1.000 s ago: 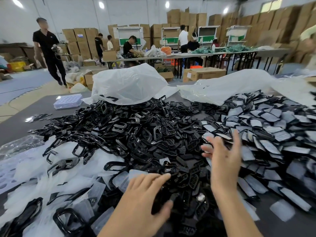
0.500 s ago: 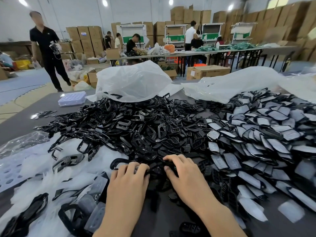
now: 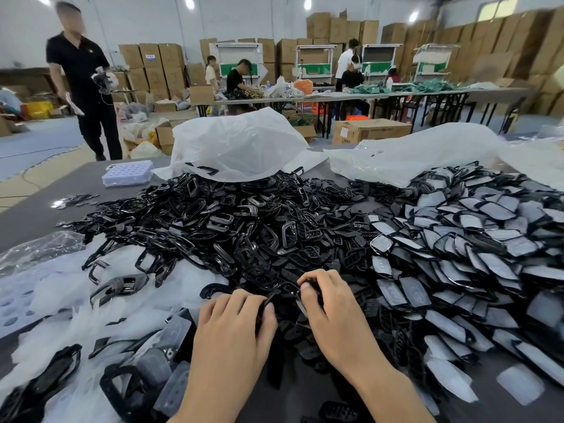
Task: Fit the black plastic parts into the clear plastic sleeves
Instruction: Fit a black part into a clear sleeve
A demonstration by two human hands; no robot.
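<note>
The right hand, a second ago spread over the sleeved pile at 2 o'clock, now curls beside the left hand, both pinching black plastic parts at the near edge of the heap, so fitting likely starts next, with clear sleeves at 8 o'clock.

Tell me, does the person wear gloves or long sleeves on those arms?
No gloves. The left hand and right hand are bare, with no rings showing, and the nails look short and plain. The left forearm and right forearm are bare too: no sleeve, watch or bracelet shows as far as the picture reaches.
</note>
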